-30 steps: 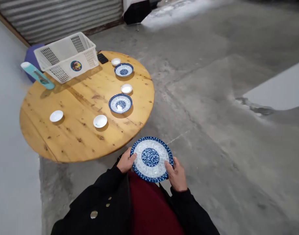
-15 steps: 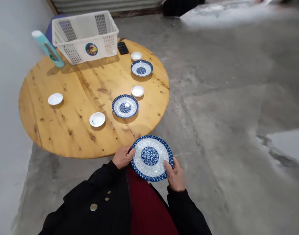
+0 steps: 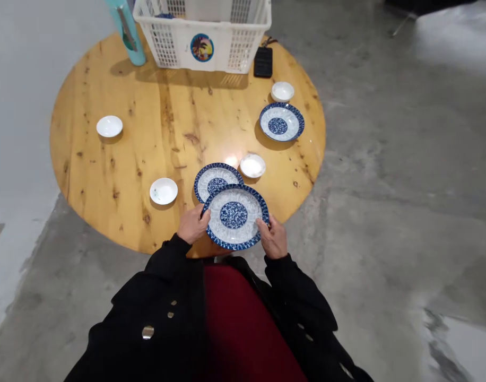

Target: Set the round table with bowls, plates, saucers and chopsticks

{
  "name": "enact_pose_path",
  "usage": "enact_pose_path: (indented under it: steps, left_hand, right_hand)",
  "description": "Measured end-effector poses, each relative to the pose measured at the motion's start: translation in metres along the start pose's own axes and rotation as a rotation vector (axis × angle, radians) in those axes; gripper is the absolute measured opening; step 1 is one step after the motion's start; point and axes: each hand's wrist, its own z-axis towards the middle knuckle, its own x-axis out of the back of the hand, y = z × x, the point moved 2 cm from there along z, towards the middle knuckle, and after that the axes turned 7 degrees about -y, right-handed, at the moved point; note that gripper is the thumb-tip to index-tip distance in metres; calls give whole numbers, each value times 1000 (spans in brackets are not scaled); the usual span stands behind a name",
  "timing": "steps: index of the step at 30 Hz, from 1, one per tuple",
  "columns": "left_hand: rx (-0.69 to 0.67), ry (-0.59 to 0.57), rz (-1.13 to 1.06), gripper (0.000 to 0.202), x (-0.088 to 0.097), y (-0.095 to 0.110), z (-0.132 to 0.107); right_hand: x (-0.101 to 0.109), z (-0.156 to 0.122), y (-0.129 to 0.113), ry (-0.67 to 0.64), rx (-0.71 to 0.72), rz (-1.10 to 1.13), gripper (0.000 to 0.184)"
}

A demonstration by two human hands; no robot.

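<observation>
Between my two hands is a blue-and-white patterned plate (image 3: 234, 215), held over the near edge of the round wooden table (image 3: 167, 132). My left hand (image 3: 193, 224) grips its left rim with the thumb on top. On the opposite rim, my right hand (image 3: 273, 236) pinches it the same way. Just behind, partly covered by the held plate, lies a second matching plate (image 3: 216, 176). A small white dish (image 3: 252, 166) sits beside that one to the right. Another small white dish (image 3: 164, 191) is to the left of my left hand.
A third matching plate (image 3: 281, 122) and a small white dish (image 3: 283, 92) are at the right. Far left sits one more white dish (image 3: 110, 127). At the back stand a white plastic basket (image 3: 227, 48), a teal bottle (image 3: 136, 55) and a black phone-like object (image 3: 263, 62).
Both hands have carried the held plate forward from in front of my body to over the table edge, where it now overlaps the second plate in view. My head view has shifted.
</observation>
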Motion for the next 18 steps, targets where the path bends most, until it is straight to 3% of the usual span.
enact_pose_path:
  steps: [5, 10, 18]
  left_hand:
    - [158, 74, 103, 23, 12, 0, 28]
    - [293, 104, 147, 27, 6, 0, 46]
    - [478, 42, 238, 35, 9, 1, 65]
  right_hand:
    - [-10, 61, -7, -147, 94, -39, 28]
    - [-18, 111, -10, -274, 178, -176, 25]
    - [-30, 151, -28, -535, 219, -688, 32]
